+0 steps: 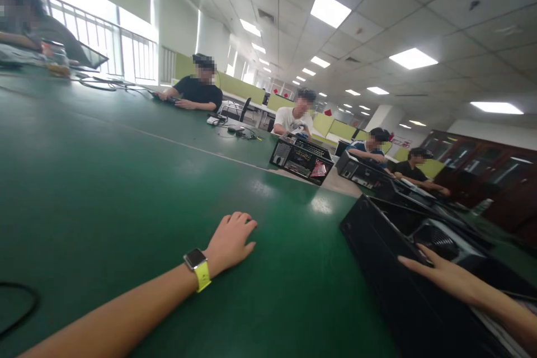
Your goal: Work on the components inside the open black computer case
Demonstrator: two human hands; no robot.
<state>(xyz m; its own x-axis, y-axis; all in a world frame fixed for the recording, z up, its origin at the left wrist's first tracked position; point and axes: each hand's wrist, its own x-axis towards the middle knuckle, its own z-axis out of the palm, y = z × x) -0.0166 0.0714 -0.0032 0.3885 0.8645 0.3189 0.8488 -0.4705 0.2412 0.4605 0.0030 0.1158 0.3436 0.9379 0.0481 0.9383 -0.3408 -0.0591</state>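
My left hand [232, 238] lies palm down on the green tabletop [126, 190], its fingers a little apart and nothing in them. A watch [195, 259] with a yellow-green strap is on that wrist. To the right, my right hand [444, 274] is at the edge of a black computer case [386, 246]. Its thumb lies along the case's side and the other fingers reach over the rim, partly hidden. The case is open at the top, and a fan grille [434, 238] shows inside.
Across the table stands another open computer case [302, 159], with a further case [356, 170] beside it. Several people sit around the table. Adapters and cables [235, 128] lie at the far side, a plastic jar [55, 59] at far left, and a black cable [33, 296] at near left.
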